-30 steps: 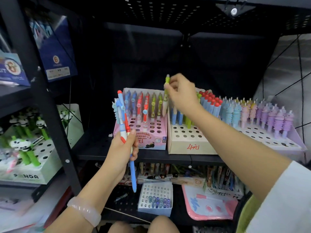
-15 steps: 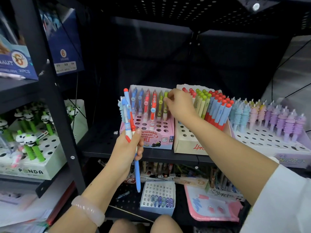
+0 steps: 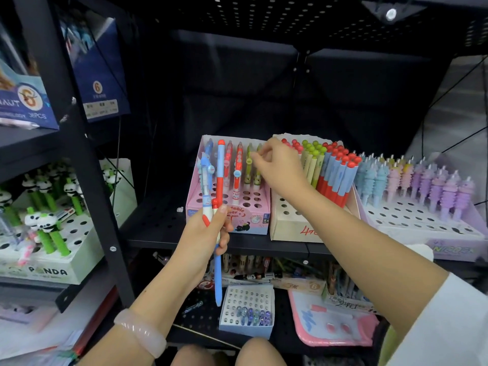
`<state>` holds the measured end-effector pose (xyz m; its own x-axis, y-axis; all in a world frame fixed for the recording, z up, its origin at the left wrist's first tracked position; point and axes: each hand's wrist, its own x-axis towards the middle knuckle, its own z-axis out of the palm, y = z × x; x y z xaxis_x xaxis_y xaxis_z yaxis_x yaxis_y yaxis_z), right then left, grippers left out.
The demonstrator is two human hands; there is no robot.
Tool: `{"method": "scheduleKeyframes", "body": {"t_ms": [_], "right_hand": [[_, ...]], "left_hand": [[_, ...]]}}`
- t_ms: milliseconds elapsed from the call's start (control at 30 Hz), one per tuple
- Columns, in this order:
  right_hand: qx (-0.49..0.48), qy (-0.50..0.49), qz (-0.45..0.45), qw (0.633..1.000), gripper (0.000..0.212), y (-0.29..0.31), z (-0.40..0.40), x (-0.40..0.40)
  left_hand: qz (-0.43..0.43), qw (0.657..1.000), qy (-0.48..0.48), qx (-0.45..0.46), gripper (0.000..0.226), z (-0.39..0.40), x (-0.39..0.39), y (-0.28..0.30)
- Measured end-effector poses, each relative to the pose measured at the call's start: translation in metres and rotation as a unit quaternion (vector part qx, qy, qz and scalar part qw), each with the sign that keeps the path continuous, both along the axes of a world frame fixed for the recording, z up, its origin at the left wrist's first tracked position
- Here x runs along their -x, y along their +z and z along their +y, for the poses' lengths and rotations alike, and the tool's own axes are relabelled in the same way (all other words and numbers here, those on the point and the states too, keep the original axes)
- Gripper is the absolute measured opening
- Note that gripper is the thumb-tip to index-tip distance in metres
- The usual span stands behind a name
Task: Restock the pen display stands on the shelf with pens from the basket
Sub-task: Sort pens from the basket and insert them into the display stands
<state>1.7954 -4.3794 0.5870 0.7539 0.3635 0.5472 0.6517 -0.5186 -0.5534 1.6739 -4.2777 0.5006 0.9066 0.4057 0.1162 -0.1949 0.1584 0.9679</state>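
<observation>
Right hand (image 3: 277, 165) pinches a green pen (image 3: 249, 165), seating it in the pink stand (image 3: 253, 220); left hand (image 3: 208, 233) grips spare pens (image 3: 219, 207) as supply.

This is a stationery shop. Black perforated metal shelving (image 3: 163, 220) carries cardboard display stands with rows of holes: a pink one (image 3: 253, 207) of novelty pens, a white one (image 3: 63, 262) printed "PANDA", and a beige one (image 3: 287, 223) with a handwritten red price.

right fingers (image 3: 257, 157) hide green pen (image 3: 258, 165)
</observation>
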Motion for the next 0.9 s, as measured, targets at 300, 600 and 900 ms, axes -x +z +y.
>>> {"method": "scheduleKeyframes", "body": {"t_ms": [300,600,900], "right_hand": [[-0.120,0.178,0.206,0.955,0.015,-0.003,-0.029,0.015],[-0.222,0.103,0.124,0.962,0.020,0.020,-0.112,0.002],[-0.104,-0.064,-0.012,0.992,0.009,0.010,-0.182,-0.022]], "left_hand": [[-0.009,0.999,-0.037,-0.027,0.021,-0.034,-0.011,0.005],[0.004,0.998,-0.063,-0.028,0.019,-0.071,-0.030,0.009],[0.013,0.994,-0.101,-0.048,0.017,-0.099,-0.044,0.008]]}}
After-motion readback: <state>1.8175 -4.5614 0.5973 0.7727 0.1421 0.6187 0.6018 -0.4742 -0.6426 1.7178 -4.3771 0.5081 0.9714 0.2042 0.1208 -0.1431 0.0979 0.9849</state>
